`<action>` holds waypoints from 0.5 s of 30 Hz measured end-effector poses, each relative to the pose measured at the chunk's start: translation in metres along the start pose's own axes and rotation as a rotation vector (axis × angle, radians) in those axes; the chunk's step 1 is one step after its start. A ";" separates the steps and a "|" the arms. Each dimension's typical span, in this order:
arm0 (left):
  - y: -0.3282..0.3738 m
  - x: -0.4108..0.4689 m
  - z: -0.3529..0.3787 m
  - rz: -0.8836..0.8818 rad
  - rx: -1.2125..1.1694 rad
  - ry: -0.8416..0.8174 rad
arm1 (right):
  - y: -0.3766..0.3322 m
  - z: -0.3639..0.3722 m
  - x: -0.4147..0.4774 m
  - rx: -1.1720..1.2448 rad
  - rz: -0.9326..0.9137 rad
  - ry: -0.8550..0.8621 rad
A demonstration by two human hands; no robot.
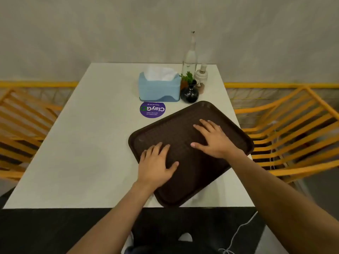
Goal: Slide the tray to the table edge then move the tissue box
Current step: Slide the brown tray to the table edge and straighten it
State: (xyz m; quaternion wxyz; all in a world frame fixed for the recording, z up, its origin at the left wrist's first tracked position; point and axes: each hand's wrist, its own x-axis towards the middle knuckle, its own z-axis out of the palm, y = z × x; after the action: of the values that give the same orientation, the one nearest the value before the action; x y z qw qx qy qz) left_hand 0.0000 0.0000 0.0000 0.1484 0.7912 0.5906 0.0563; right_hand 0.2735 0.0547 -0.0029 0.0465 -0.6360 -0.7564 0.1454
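Note:
A dark brown tray (183,129) lies turned at an angle on the right half of the white table (88,143). Its right corner hangs slightly past the table's right edge, and its near corner sits close to the front edge. My left hand (156,164) rests flat on the tray's near left part with fingers spread. Palm down, my right hand (212,138) lies on the tray's middle right. Neither hand grips anything. The light blue tissue box (159,88), with white tissue sticking up, stands at the back of the table beyond the tray.
Right of the tissue box stand a small black vase with a green sprig (189,92), a tall clear bottle (189,55) and a pale shaker (201,76). A round purple sticker (152,109) lies before the box. Orange slatted chairs (286,129) flank the table.

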 end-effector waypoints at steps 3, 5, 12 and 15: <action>0.006 -0.011 0.017 -0.016 0.062 -0.054 | 0.003 0.011 -0.001 -0.055 0.000 -0.081; 0.005 -0.017 0.028 -0.014 0.085 -0.077 | 0.005 0.021 -0.004 -0.059 0.005 -0.122; -0.024 -0.012 0.021 0.063 0.139 -0.118 | -0.016 0.026 -0.008 -0.141 0.069 -0.094; -0.041 -0.011 0.010 0.073 0.115 -0.149 | -0.041 0.030 -0.012 -0.176 0.122 -0.060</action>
State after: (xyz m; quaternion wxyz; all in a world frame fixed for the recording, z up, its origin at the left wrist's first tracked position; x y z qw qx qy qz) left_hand -0.0382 -0.0019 -0.0209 0.1443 0.8213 0.5510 -0.0315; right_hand 0.2295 0.0322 -0.0192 -0.0414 -0.6779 -0.7271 0.1001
